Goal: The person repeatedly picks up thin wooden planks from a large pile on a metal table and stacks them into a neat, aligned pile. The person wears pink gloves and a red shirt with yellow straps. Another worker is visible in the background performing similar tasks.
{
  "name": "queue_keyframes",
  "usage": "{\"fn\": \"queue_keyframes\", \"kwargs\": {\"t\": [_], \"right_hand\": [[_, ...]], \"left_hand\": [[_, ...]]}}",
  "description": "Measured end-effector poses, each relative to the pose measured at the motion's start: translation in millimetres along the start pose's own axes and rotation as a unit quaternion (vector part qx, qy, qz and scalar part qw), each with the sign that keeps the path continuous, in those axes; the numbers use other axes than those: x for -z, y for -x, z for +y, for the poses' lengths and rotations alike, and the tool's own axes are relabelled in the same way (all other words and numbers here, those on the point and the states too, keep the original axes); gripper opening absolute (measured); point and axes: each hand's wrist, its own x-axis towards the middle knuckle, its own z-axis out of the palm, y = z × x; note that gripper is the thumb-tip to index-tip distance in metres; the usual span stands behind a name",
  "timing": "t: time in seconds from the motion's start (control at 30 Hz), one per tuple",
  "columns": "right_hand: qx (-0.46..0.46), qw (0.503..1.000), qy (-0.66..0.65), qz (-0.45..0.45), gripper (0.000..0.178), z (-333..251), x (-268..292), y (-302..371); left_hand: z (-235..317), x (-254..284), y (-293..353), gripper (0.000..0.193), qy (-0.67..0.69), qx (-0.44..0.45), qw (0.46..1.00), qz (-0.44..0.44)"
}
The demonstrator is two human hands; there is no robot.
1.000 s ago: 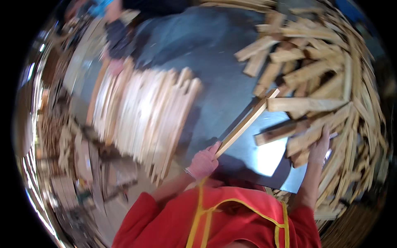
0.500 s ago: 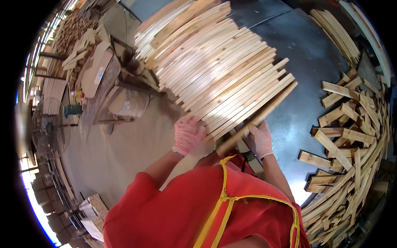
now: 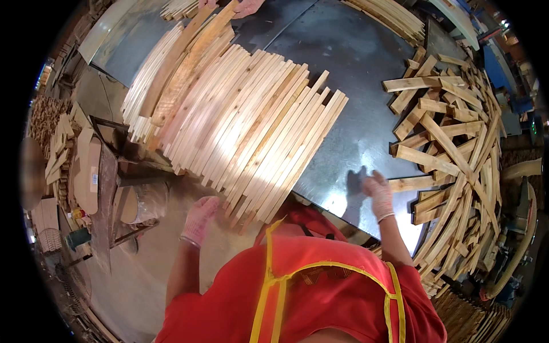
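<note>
A row of pale wooden slats (image 3: 251,126) lies side by side on a dark metal table (image 3: 343,126). My left hand (image 3: 200,220), in a pinkish knit glove, is off the near-left ends of the slats, fingers extended and nothing in them. To the right, my gloved right hand (image 3: 378,195) hovers above the shiny tabletop with its fingers loosely apart, its shadow beside it. Close to its fingers is the end of a short wooden piece (image 3: 420,183), which sticks out from a jumbled pile of wood pieces (image 3: 457,137); no grip on it is visible.
Beyond the row, a co-worker's gloved hand (image 3: 247,7) is by wider boards (image 3: 186,66). More slats (image 3: 392,20) lie at the far right. A wooden stand (image 3: 137,171) with scrap pieces is at left. The table's front edge (image 3: 337,216) runs before me.
The slat that was in my right hand has left it, and the row's right side now lies flush. My right hand has moved right toward the pile; my left has drawn back. The view has turned right.
</note>
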Motion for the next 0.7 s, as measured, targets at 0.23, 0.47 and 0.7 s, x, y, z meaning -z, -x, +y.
{"fn": "queue_keyframes", "kwargs": {"t": [0.23, 0.47, 0.7], "right_hand": [[0.197, 0.930, 0.273, 0.145, 0.062, -103.8, 87.0, -66.8], [0.126, 0.567, 0.811, 0.074, 0.084, -188.8, 136.0, -139.4], [0.166, 0.616, 0.769, -0.043, 0.066, -194.4, 85.2, -167.0]], "left_hand": [[-57.0, 18.3, -32.3, 0.036, 0.044, 0.120, 0.992, -0.016], [93.4, -32.1, 26.5, 0.051, 0.050, 0.072, 0.987, -0.133], [104.9, -75.3, 25.6, 0.079, -0.084, -0.175, 0.976, -0.098]]}}
